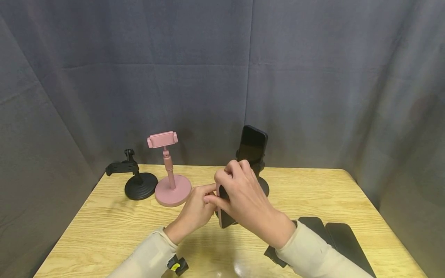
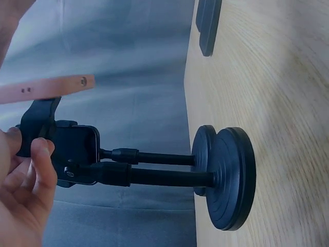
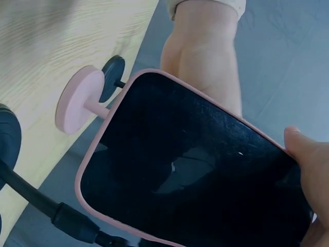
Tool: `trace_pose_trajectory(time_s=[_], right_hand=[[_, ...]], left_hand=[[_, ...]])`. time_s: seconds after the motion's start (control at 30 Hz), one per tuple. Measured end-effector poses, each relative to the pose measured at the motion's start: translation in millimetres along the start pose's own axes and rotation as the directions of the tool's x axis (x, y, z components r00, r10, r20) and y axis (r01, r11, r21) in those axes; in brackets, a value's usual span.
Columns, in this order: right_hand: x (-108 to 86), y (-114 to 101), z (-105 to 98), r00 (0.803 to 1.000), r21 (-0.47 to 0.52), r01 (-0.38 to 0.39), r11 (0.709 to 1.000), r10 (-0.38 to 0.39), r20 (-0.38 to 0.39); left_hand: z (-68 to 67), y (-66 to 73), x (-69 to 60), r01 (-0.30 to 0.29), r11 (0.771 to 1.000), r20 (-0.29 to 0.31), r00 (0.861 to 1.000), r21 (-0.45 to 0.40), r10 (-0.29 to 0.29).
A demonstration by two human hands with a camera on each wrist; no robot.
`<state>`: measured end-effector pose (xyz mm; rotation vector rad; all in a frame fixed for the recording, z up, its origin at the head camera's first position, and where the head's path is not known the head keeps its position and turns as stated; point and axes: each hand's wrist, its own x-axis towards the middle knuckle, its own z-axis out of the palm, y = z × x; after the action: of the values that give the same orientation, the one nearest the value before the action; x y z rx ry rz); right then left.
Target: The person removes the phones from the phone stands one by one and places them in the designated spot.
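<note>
A phone in a pink case [image 1: 226,221] is gripped at its edge by my right hand [image 1: 247,197], thumb along one side. In the left wrist view the phone [image 2: 51,88] appears edge-on against a black clamp [image 2: 38,121] on a stand with a round base [image 2: 231,177]. My left hand [image 1: 194,210] pinches that clamp with curled fingers. The right wrist view shows the dark screen [image 3: 195,164] with my right hand [image 3: 313,175] at one edge; the left fingers are hidden behind the phone. Whether the clamp holds the phone, I cannot tell.
Behind my hands, a black phone [image 1: 253,143] stands upright in another black stand. To the left are a pink stand [image 1: 172,191] and a black stand [image 1: 140,186]. Dark flat phones [image 1: 345,241] lie at the right, partly behind my sleeve. Grey curtains [image 1: 194,77] surround the table [image 1: 306,185].
</note>
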<state>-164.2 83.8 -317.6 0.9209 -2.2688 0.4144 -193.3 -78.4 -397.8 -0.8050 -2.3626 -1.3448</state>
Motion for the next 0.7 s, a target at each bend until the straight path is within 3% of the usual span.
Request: trace_pose_trajectory(time_s=[0.7], right_hand=[[-10.1, -6.4, -40.6, 1.000, 0.020, 0.012, 1.000, -0.012, -0.016]], left_hand=[[0.9, 4.3, 0.8, 0.047, 0.998, 0.016, 0.999, -0.051, -0.046]])
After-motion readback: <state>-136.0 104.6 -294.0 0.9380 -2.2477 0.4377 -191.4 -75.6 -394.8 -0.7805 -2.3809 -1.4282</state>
